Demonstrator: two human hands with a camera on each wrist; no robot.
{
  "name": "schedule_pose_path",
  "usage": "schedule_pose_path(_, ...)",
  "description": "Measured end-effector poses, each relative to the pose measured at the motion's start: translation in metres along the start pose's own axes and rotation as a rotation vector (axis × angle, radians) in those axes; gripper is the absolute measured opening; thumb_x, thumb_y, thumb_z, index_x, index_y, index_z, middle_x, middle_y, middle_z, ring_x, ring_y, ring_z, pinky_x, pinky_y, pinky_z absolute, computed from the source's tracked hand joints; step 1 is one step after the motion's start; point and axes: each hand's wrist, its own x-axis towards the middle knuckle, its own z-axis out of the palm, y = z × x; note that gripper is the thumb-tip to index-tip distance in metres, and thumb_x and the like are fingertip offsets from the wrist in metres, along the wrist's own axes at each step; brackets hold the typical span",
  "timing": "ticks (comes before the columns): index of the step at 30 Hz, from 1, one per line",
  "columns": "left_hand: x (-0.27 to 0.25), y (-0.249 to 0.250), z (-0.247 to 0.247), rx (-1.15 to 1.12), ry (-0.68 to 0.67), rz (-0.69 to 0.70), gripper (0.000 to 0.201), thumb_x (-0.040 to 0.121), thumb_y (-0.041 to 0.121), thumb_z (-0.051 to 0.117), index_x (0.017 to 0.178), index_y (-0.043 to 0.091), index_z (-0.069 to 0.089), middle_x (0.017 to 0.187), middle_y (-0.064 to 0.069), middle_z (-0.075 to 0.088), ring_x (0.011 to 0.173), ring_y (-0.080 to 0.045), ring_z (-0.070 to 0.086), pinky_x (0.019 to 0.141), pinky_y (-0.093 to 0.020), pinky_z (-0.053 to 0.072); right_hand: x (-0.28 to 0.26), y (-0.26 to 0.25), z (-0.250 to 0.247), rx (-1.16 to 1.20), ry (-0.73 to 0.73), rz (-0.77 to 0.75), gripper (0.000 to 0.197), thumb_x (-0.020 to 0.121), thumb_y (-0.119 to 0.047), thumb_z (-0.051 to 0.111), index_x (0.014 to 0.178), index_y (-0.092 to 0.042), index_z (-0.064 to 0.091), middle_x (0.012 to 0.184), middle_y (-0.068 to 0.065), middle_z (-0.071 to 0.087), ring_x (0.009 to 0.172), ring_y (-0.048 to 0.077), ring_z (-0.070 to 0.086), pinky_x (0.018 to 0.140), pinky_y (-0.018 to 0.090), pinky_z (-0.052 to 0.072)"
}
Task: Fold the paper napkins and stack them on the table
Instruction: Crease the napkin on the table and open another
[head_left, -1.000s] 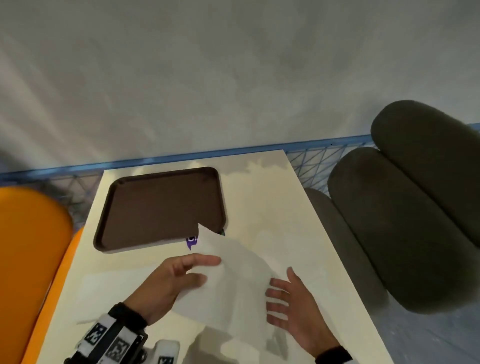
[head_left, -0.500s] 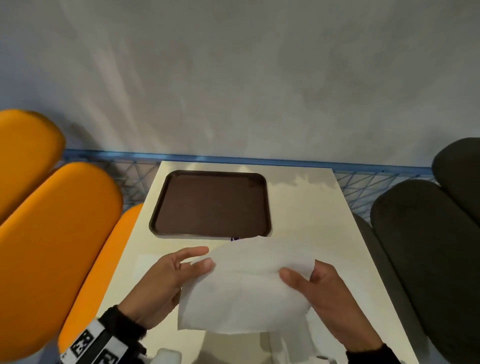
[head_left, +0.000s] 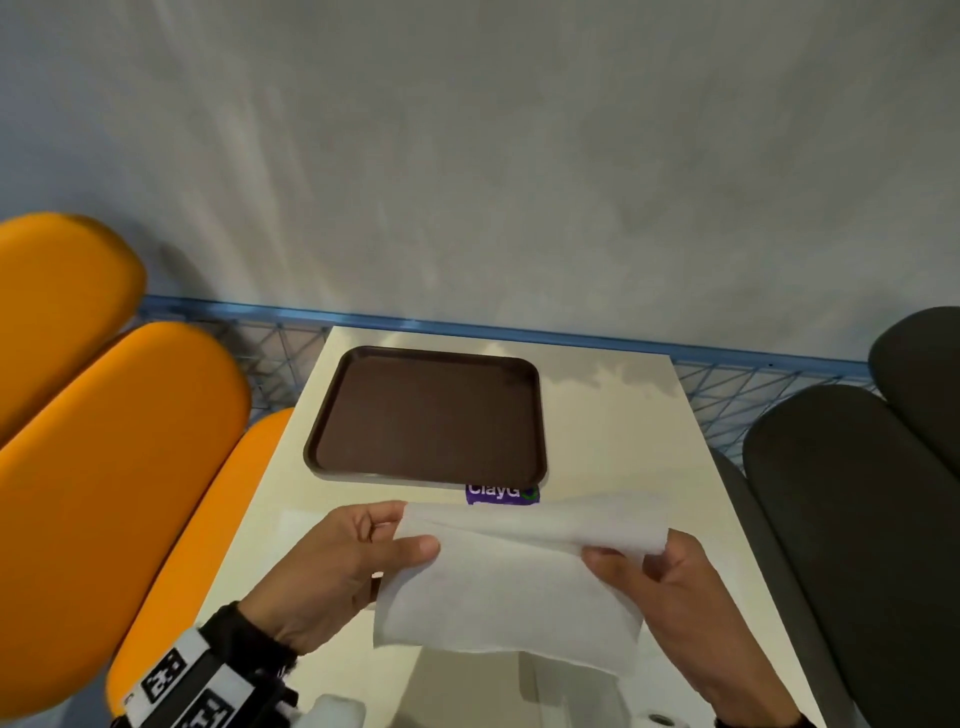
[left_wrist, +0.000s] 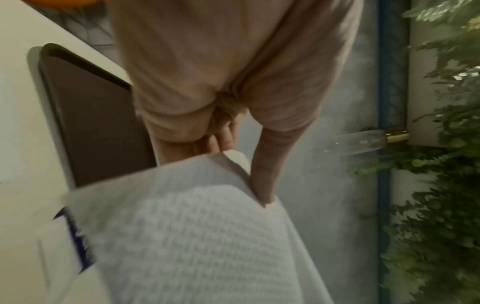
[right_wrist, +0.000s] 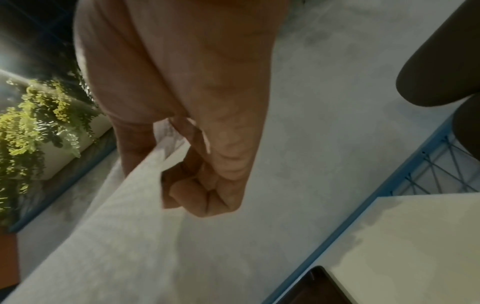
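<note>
One napkin (head_left: 511, 587) is held in the air above the near part of the counter (head_left: 613, 441), doubled over at its top edge, so the first fold is judged under way; no finished stack is seen, and the creasing, laying down and any further napkins are left. Its upper left corner is pinched by the left hand (head_left: 337, 566) and its upper right corner by the right hand (head_left: 675, 587), thumbs in front, both raised before the brown tray (head_left: 431, 415).

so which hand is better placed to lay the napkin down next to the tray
Right, probably. The right hand pinches the napkin over bare table beside the tray; the left hand sits below the tray.
</note>
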Motion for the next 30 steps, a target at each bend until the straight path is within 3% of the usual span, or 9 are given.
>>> schedule_pose_path(3, -0.005, 0.005, -0.002, 0.059, -0.045, 0.187, 0.036, 0.087, 0.012, 0.067, 0.123, 0.012, 0.068, 0.121, -0.014, 0.071, 0.111, -0.034, 0.068, 0.092, -0.043, 0.058, -0.004, -0.004, -0.004, -0.018, 0.011, -0.109, 0.042, 0.079, 0.006, 0.071, 0.069, -0.033, 0.081, 0.083, -0.006, 0.079, 0.08, 0.003, 0.074, 0.064, 0.01, 0.052)
schedule_pose_path(7, -0.007, 0.008, -0.011, 0.147, -0.023, 0.392, 0.051, 0.063, 0.053, 0.086, 0.104, 0.025, 0.079, 0.111, -0.006, 0.075, 0.102, -0.027, 0.071, 0.077, -0.033, 0.061, -0.005, 0.001, -0.007, -0.097, -0.001, -0.26, 0.061, 0.076, 0.011, 0.077, 0.07, -0.049, 0.078, 0.08, -0.016, 0.077, 0.078, -0.006, 0.071, 0.067, 0.009, 0.052)
schedule_pose_path(11, -0.007, 0.012, -0.016, 0.231, 0.002, 0.552, 0.033, 0.078, 0.054, 0.073, 0.102, 0.033, 0.079, 0.104, -0.003, 0.077, 0.098, -0.024, 0.072, 0.079, -0.034, 0.061, -0.001, 0.009, -0.005, -0.099, -0.012, -0.314, 0.08, 0.085, 0.018, 0.057, 0.061, -0.057, 0.07, 0.065, -0.031, 0.066, 0.067, -0.017, 0.061, 0.069, 0.006, 0.048)
schedule_pose_path(14, -0.007, 0.018, -0.017, 0.186, -0.002, 0.576, 0.034, 0.085, 0.025, 0.049, 0.088, 0.016, 0.082, 0.092, -0.014, 0.075, 0.086, -0.023, 0.071, 0.071, -0.029, 0.058, -0.001, 0.01, -0.002, 0.019, 0.011, -0.377, 0.032, 0.085, -0.038, 0.071, 0.055, -0.051, 0.072, 0.061, -0.027, 0.066, 0.061, -0.01, 0.063, 0.068, 0.019, 0.046)
schedule_pose_path(16, -0.01, 0.02, -0.016, 0.134, -0.028, 0.549, 0.046, 0.085, 0.022, 0.039, 0.084, -0.001, 0.079, 0.091, -0.024, 0.072, 0.082, -0.025, 0.069, 0.069, -0.027, 0.056, -0.003, 0.014, -0.004, 0.105, -0.075, -0.449, 0.012, 0.073, -0.021, 0.073, 0.064, -0.028, 0.078, 0.072, -0.01, 0.069, 0.067, 0.006, 0.064, 0.063, 0.019, 0.046)
schedule_pose_path(19, -0.011, 0.022, -0.009, 0.239, 0.047, 0.559, 0.036, 0.09, 0.036, 0.069, 0.087, 0.0, 0.073, 0.082, -0.008, 0.073, 0.075, -0.021, 0.069, 0.066, -0.027, 0.055, -0.004, 0.024, -0.008, 0.061, -0.115, -0.489, 0.023, 0.061, 0.009, 0.079, 0.069, -0.013, 0.077, 0.081, 0.002, 0.069, 0.072, 0.019, 0.066, 0.063, 0.018, 0.048)
schedule_pose_path(26, -0.011, 0.024, 0.0, 0.525, 0.044, 0.376, 0.033, 0.078, 0.024, 0.078, 0.111, 0.028, 0.071, 0.093, -0.009, 0.074, 0.093, -0.027, 0.072, 0.08, -0.042, 0.061, -0.01, 0.023, -0.005, 0.025, -0.027, -0.472, 0.03, 0.07, -0.047, 0.084, 0.074, -0.017, 0.079, 0.084, 0.003, 0.07, 0.076, 0.025, 0.067, 0.066, 0.022, 0.05)
schedule_pose_path(29, -0.014, 0.023, 0.001, 0.604, -0.003, 0.393, 0.014, 0.08, 0.034, 0.076, 0.091, 0.025, 0.078, 0.093, -0.005, 0.074, 0.092, -0.026, 0.071, 0.077, -0.041, 0.061, -0.012, 0.028, -0.009, -0.003, -0.077, -0.514, 0.003, 0.077, -0.016, 0.08, 0.075, -0.019, 0.079, 0.092, 0.004, 0.071, 0.083, 0.026, 0.069, 0.07, 0.022, 0.052)
schedule_pose_path(30, -0.015, 0.025, 0.002, 0.629, -0.005, 0.408, 0.014, 0.081, 0.038, 0.075, 0.088, 0.025, 0.078, 0.093, -0.002, 0.075, 0.092, -0.024, 0.07, 0.076, -0.037, 0.06, -0.013, 0.034, -0.017, -0.055, -0.103, -0.499, 0.025, 0.078, 0.002, 0.069, 0.076, -0.02, 0.079, 0.099, 0.004, 0.072, 0.091, 0.026, 0.07, 0.075, 0.023, 0.052)
